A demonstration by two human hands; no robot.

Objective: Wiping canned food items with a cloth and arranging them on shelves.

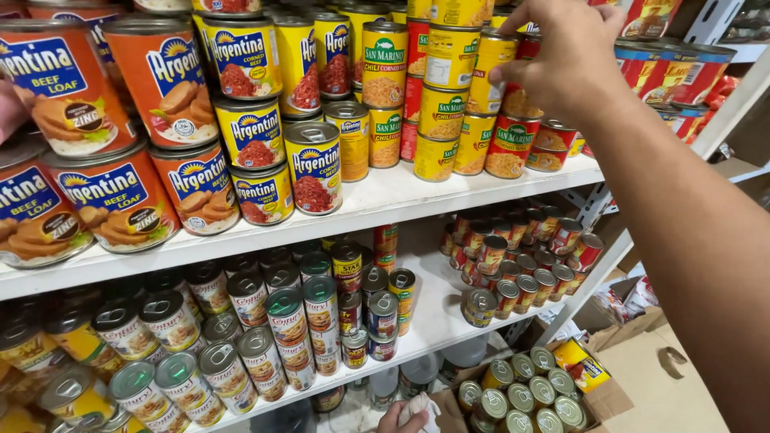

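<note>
White shelving [385, 200] packed with tins fills the view. Up top, the right hand [561, 56] curls its fingers around a yellow can [491, 68] with a red-and-green label (it sits in a stacked column, above a red can [513, 144]). At the bottom edge, the left hand [413, 415] clutches a white cloth [421, 405] beside a cardboard box [609, 393] of cans.

A grocery shop: white shelves [401, 196] carry dense rows of tinned food [313, 164], and below the shelves an open cardboard box [642, 377] holds more cans [521, 397].
</note>
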